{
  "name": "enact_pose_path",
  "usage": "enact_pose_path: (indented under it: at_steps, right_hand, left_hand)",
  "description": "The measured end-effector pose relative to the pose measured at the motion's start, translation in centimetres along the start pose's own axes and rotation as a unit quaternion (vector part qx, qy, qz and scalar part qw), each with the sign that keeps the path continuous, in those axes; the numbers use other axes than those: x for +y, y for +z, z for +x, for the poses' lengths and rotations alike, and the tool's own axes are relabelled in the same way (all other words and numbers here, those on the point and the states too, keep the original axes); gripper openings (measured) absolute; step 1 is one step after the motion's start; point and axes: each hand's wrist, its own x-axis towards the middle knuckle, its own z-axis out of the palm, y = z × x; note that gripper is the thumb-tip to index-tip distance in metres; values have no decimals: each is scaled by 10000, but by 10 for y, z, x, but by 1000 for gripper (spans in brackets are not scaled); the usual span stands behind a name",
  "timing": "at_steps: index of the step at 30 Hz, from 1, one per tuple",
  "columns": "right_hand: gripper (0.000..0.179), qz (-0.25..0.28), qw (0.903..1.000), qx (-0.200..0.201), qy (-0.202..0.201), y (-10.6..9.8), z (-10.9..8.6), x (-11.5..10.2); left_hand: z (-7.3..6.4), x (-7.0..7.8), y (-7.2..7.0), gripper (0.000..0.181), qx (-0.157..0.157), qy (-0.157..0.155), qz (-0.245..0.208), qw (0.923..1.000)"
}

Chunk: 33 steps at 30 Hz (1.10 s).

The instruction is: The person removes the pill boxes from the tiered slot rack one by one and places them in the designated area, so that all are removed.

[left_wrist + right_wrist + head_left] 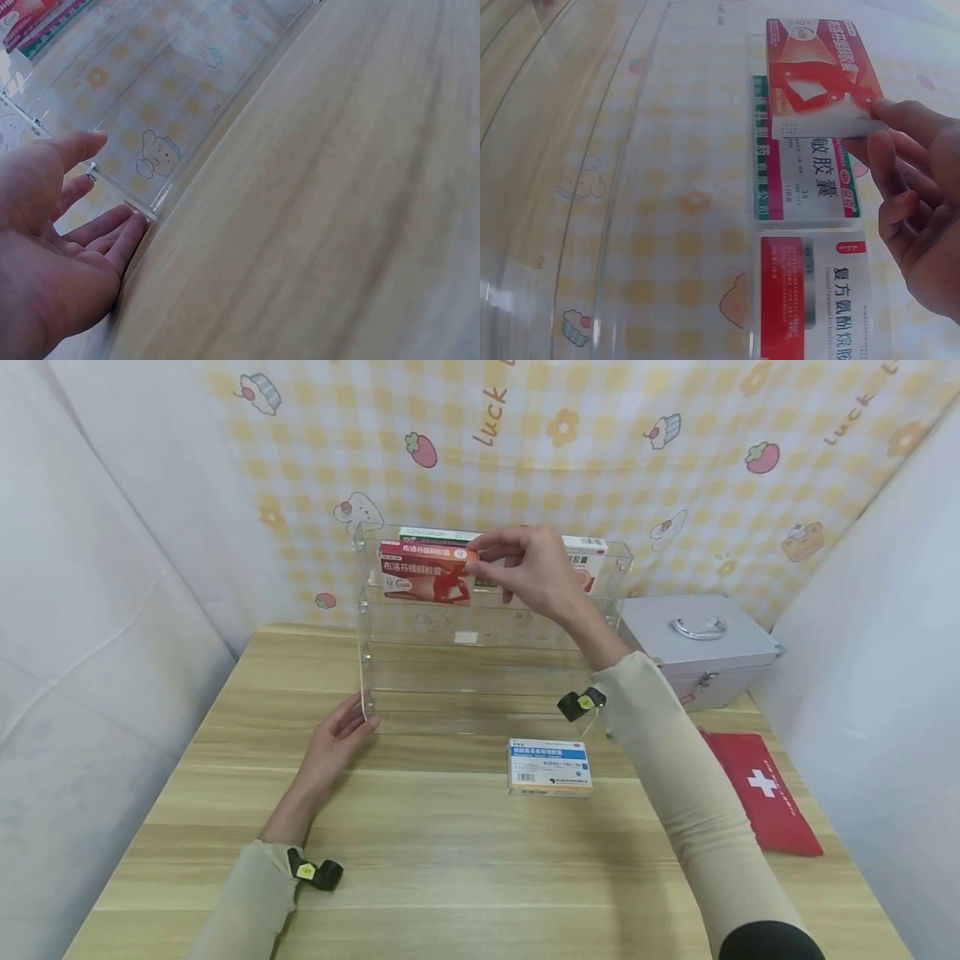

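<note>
My right hand (538, 570) pinches the right end of a red medicine box (422, 578) between thumb and fingers. It holds the box at the top tier of a clear acrylic display rack (480, 678), in front of a green-and-white medicine box (810, 184). Beside that one on the same tier stands a white-and-red medicine box (816, 296). At the rack's lower left corner is my left hand (337, 742); in the left wrist view its relaxed fingers (112, 232) lie against the side panel's bottom edge, with the thumb apart.
A blue-and-white medicine box (550, 768) lies on the wooden table (420, 860) before the rack. To the right stand a silver case (697, 643) with a handle and a red pouch (765, 793) with a white cross. A yellow checked cloth (525, 460) hangs behind.
</note>
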Motion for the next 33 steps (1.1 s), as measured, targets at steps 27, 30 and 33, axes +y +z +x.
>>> enact_pose_path:
  at_steps: [27,30,33]
  right_hand:
    - [22,1141,9906,-590,477,0,-31,-3]
    - [23,1124,9901,-621,560,3,-34,-1]
    - [23,1114,9902,-648,536,4,-36,2]
  left_hand:
    - [-10,26,4,68,-65,-28,6,10000]
    - [-10,26,4,68,-47,-32,1,10000]
    - [-10,26,4,67,-23,-37,-10,10000]
